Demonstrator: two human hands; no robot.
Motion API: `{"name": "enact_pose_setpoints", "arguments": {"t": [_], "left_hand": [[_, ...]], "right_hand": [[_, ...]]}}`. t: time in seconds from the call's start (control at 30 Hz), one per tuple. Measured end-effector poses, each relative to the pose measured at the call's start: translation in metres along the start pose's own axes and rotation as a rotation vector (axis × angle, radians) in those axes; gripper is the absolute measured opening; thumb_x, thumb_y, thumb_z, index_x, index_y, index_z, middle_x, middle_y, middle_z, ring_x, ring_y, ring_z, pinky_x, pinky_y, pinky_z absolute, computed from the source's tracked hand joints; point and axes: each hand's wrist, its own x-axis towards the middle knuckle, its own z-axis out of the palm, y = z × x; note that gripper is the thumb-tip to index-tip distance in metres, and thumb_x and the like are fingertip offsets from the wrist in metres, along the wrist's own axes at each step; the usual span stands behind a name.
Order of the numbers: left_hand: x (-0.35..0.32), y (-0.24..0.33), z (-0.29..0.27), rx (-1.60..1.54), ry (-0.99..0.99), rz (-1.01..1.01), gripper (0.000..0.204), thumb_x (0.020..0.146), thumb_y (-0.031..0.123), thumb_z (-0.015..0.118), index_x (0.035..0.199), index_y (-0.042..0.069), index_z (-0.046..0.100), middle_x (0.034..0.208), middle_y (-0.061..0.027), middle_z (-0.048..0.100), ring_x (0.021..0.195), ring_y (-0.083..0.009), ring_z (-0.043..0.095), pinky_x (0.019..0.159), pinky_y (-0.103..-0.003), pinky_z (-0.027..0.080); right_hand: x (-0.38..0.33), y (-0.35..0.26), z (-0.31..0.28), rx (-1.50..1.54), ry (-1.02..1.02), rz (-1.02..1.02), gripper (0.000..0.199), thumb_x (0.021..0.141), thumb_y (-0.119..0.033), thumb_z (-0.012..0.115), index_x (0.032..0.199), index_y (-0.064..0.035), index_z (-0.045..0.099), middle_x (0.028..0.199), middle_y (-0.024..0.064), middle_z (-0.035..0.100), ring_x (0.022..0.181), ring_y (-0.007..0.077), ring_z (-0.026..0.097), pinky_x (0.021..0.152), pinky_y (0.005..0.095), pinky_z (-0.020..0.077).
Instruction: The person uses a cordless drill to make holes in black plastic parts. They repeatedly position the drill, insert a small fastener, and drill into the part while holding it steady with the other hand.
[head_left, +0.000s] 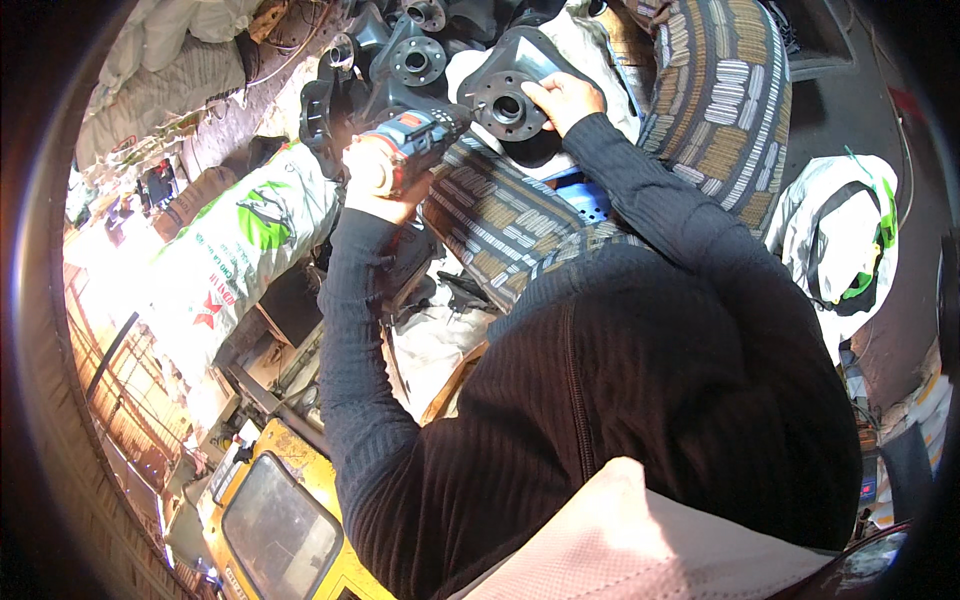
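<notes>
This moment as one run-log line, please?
Left hand: grips red-and-blue power drill | Right hand: holds black, plastic-looking, round-flanged part | Around: similar black parts; brown-grey patterned fabric cushion

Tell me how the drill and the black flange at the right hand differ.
Colour: the drill is blue with red; the flange is black.
Shape: the drill narrows to a chuck; the flange is a round disc with holes.
Hold: the left hand wraps the drill; the right hand grips the flange's edge.
Both are hand-held.
</notes>
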Motion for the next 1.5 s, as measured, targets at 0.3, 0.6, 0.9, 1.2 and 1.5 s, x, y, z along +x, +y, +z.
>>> {"name": "enact_pose_setpoints", "arguments": {"t": [0.3,0.6,0.9,1.2,1.5], "left_hand": [[0.011,-0.023,-0.008,0.400,-0.088,0.155,0.035,0.074,0.026,0.068,0.105,0.010,0.061,0.089,-0.0063,0.063,0.085,-0.0218,0.059,0.078,-0.035,0.046],[0.017,-0.035,0.000,0.346,-0.243,0.004,0.050,0.067,0.018,0.070,0.112,0.005,0.051,0.106,-0.0118,0.059,0.099,-0.0264,0.057,0.088,-0.035,0.045],[-0.008,-0.025,0.015,0.322,0.006,0.105,0.039,0.069,0.012,0.068,0.107,0.010,0.059,0.103,-0.0091,0.060,0.096,-0.0249,0.058,0.086,-0.035,0.045],[-0.067,0.028,0.035,0.061,0.027,0.133,0.034,0.070,0.016,0.072,0.102,0.007,0.062,0.097,-0.0094,0.063,0.087,-0.0263,0.061,0.078,-0.038,0.047],[-0.061,0.044,0.038,0.225,0.059,0.333,0.030,0.071,0.019,0.070,0.098,0.008,0.064,0.097,-0.0094,0.064,0.090,-0.0288,0.061,0.081,-0.040,0.046]], "right_hand": [[-0.001,0.008,0.004,-0.033,0.078,-0.103,0.027,0.077,-0.029,0.070,0.080,-0.0025,0.063,0.060,0.0045,0.060,0.053,0.0091,0.055,0.053,0.0250,0.0451],[-0.003,0.000,-0.002,-0.054,0.021,0.028,0.027,0.077,-0.029,0.070,0.077,-0.0032,0.063,0.060,0.0053,0.061,0.053,0.0102,0.055,0.055,0.0260,0.0452],[0.007,0.006,-0.006,-0.324,0.030,-0.119,0.031,0.083,-0.028,0.064,0.102,-0.0040,0.064,0.077,0.0022,0.062,0.069,0.0069,0.055,0.060,0.0203,0.0478],[-0.024,-0.020,-0.041,1.152,-0.440,0.288,0.016,0.091,-0.010,0.046,0.104,-0.0010,0.047,0.114,0.0206,0.056,0.104,0.0307,0.058,0.079,0.0399,0.0529],[-0.036,-0.031,-0.036,1.197,-0.450,0.358,0.017,0.090,-0.009,0.052,0.106,-0.0042,0.048,0.107,0.0168,0.061,0.098,0.0269,0.061,0.080,0.0392,0.0530]]}}
